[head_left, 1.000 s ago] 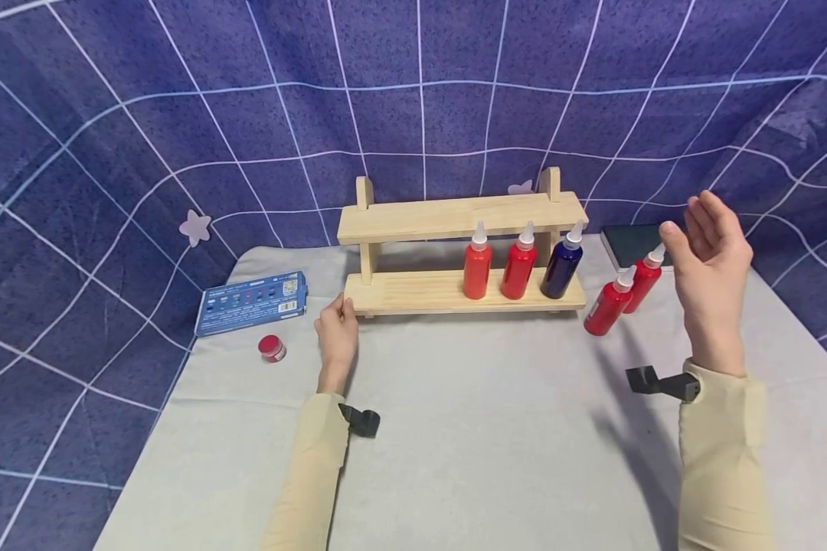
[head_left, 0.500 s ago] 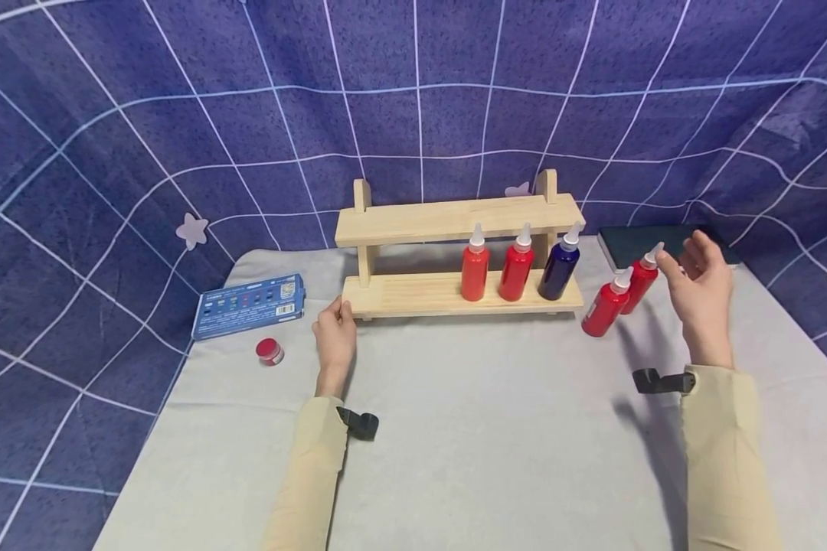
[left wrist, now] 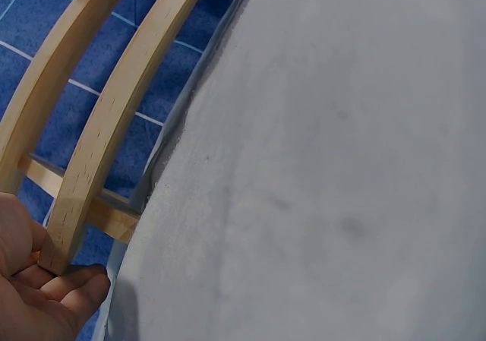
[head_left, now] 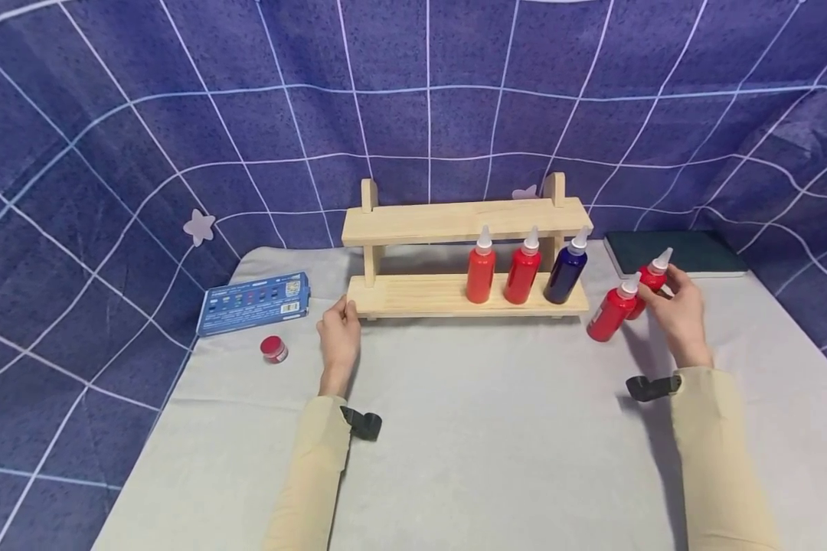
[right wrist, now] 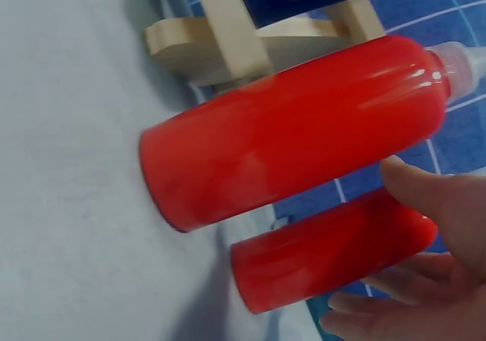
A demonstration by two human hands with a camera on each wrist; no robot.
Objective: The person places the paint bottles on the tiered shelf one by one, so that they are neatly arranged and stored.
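The right hand (head_left: 678, 317) has its thumb and fingers round a tall, round, red plastic bottle (right wrist: 326, 254) on the bench (head_left: 489, 428). Just left of that hand is a second red bottle (head_left: 612, 314). Farther left, a long, pale wooden shelf (head_left: 420, 289) holds three more bottles (head_left: 481, 275). The left hand (head_left: 340, 335) pinches its left end, right of a small, round, red jar (head_left: 273, 349).

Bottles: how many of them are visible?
5: left red bottle, middle red bottle and blue bottle on the rack's lower board; front red bottle and rear red bottle to its right.
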